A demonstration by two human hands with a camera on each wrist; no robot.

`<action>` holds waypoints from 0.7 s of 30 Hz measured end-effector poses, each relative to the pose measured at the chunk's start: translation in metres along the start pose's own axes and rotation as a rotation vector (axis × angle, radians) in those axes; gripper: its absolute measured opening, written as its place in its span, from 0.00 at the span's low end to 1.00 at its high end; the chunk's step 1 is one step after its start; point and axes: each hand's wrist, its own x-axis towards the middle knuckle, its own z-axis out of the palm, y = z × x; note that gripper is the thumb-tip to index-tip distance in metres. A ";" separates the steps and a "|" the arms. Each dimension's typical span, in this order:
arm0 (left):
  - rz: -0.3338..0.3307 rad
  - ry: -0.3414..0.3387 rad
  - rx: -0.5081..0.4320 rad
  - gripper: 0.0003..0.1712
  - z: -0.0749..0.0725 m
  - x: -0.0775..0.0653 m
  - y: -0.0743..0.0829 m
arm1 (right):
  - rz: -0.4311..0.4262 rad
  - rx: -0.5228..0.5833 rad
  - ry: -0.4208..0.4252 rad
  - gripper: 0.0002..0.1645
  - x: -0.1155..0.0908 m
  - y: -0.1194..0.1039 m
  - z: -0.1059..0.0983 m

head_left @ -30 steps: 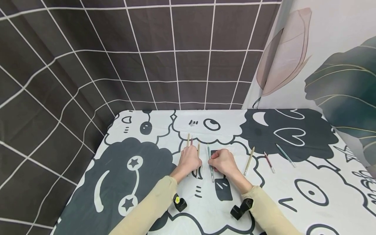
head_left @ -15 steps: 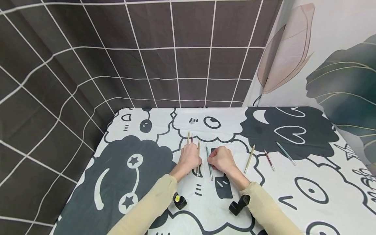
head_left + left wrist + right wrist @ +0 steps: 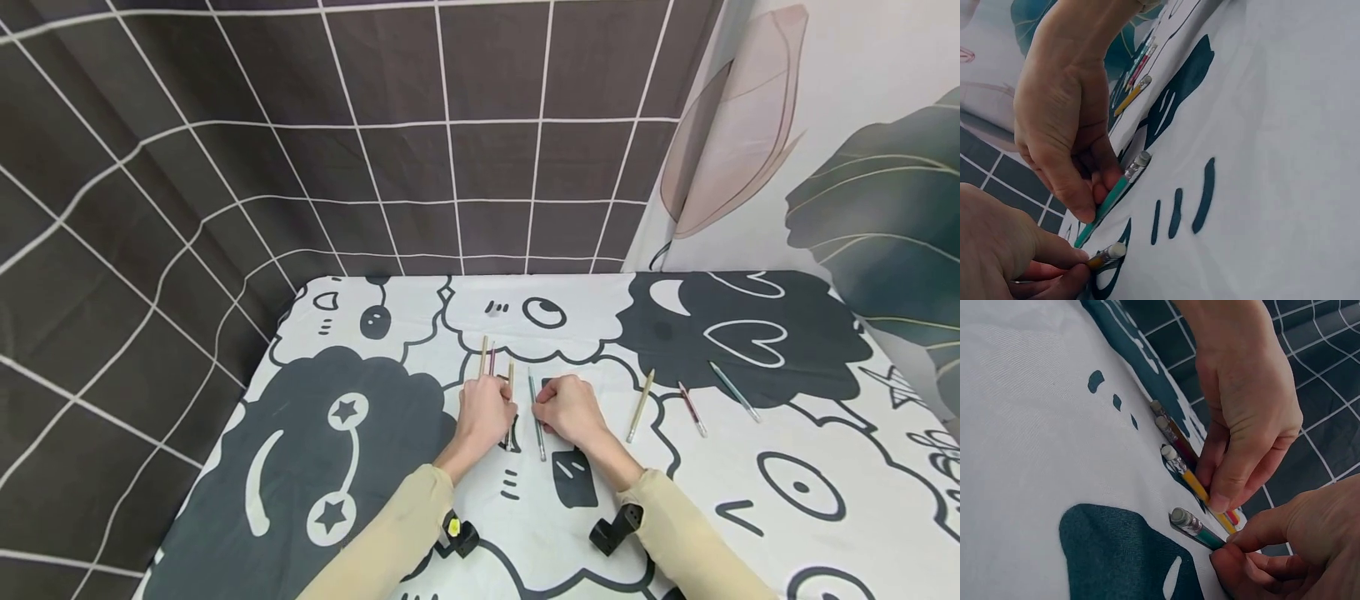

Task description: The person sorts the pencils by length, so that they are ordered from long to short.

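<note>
My left hand pinches a yellow pencil with thumb and fingertips as it lies along the cloth. Just to its right, my right hand pinches a green pencil, its eraser end towards me. The two pencils lie side by side, roughly parallel, with a small gap between them. Past the left hand's fingers stick out the far ends of another yellow pencil and a red pencil. The left hand covers their middles in the head view; their eraser ends show in the right wrist view.
Off to the right lie three spread-out pencils: a yellow one, a red one and a blue-green one. A black-and-white cartoon cloth covers the surface. Behind its far edge hangs a dark grid curtain.
The head view has shifted slightly. Both hands keep their pinch, and the pencils stay in nearly the same places.
</note>
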 end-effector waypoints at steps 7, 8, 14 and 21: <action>-0.026 0.017 -0.019 0.07 0.002 -0.001 -0.002 | -0.029 -0.019 0.010 0.02 0.000 -0.001 0.000; -0.028 0.012 -0.015 0.07 0.001 -0.001 -0.002 | -0.031 -0.022 0.009 0.02 0.000 -0.001 0.000; -0.066 -0.053 -0.033 0.07 -0.006 0.004 -0.004 | -0.031 -0.019 -0.005 0.03 0.002 -0.002 0.002; -0.100 -0.146 0.013 0.10 -0.012 0.018 -0.004 | -0.019 -0.015 -0.007 0.02 0.003 -0.002 -0.001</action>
